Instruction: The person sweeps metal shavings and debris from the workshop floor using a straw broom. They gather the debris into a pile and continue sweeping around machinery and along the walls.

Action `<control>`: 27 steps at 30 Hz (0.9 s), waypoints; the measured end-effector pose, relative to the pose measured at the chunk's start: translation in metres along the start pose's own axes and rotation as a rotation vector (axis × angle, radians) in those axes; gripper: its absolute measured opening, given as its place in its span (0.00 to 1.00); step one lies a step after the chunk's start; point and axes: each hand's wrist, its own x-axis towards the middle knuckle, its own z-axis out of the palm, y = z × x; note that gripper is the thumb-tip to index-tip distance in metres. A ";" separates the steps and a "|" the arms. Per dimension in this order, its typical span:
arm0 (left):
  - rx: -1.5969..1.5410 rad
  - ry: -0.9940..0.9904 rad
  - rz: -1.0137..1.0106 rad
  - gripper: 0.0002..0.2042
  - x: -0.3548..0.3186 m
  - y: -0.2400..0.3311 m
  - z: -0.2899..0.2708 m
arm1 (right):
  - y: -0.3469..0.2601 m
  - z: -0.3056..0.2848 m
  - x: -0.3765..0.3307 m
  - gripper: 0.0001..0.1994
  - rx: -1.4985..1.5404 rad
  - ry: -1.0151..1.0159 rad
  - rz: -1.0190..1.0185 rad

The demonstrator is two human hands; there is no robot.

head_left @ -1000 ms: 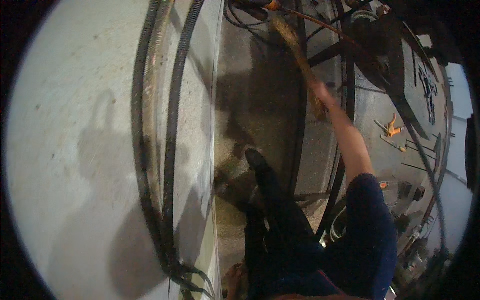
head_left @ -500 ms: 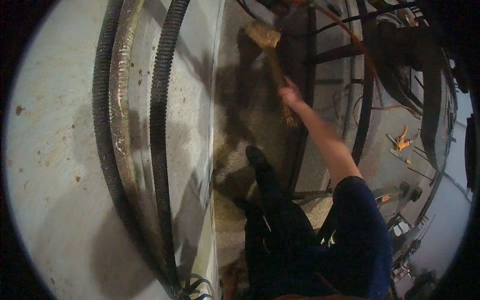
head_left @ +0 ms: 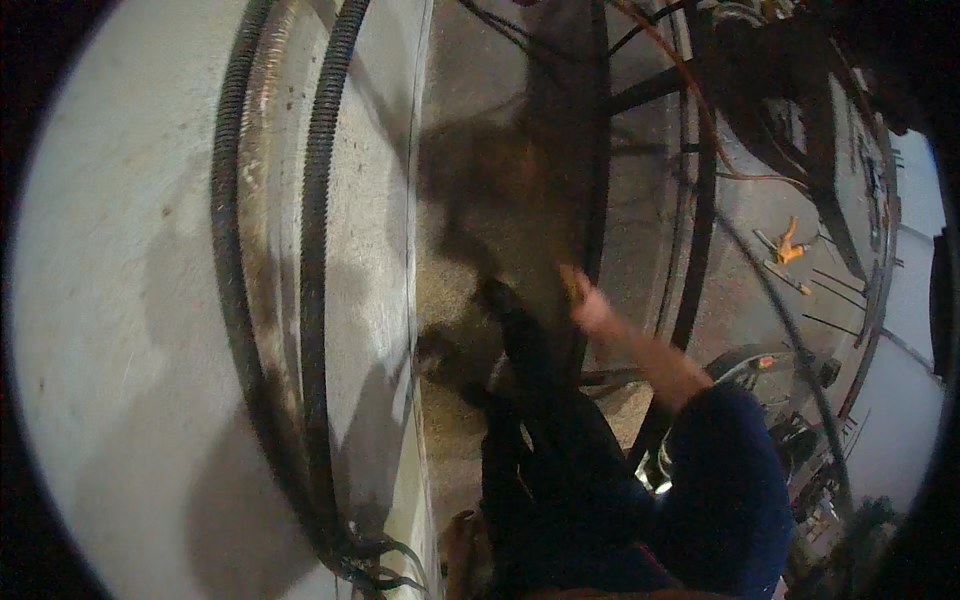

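Observation:
My right hand (head_left: 592, 308) is closed around the handle of a straw hand broom (head_left: 570, 282), held low over the floor between the pale panel and the dark metal frame. The broom's head is smeared by motion, a faint tan blur beyond my hand. A dark shoe (head_left: 494, 292) of mine stands below that blur. What looks like my left hand (head_left: 459, 535) hangs in shadow at the lower edge, beside my dark trousers; its fingers are too dark to make out.
Two black corrugated hoses (head_left: 318, 200) run along the pale panel (head_left: 120, 270) at left. A dark metal frame (head_left: 690, 290) stands at right, with a reddish cable (head_left: 700, 95) across it. An orange-handled tool (head_left: 790, 242) and thin rods lie beyond.
My right hand has drawn the broom back toward my body, its head now blurred. The view has shifted slightly.

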 end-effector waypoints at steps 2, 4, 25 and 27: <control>0.049 -0.018 0.090 0.15 0.000 -0.003 -0.004 | 0.061 0.040 -0.087 0.36 0.157 -0.197 0.151; -0.014 0.036 0.095 0.13 -0.012 -0.004 0.003 | -0.001 0.028 -0.161 0.32 0.149 -0.190 0.018; 0.256 -0.030 0.205 0.18 -0.010 -0.004 0.012 | -0.109 -0.189 0.195 0.26 -0.122 0.244 -0.284; 0.293 -0.003 0.236 0.17 -0.017 0.012 0.020 | -0.120 -0.159 0.207 0.27 -0.433 0.290 -0.173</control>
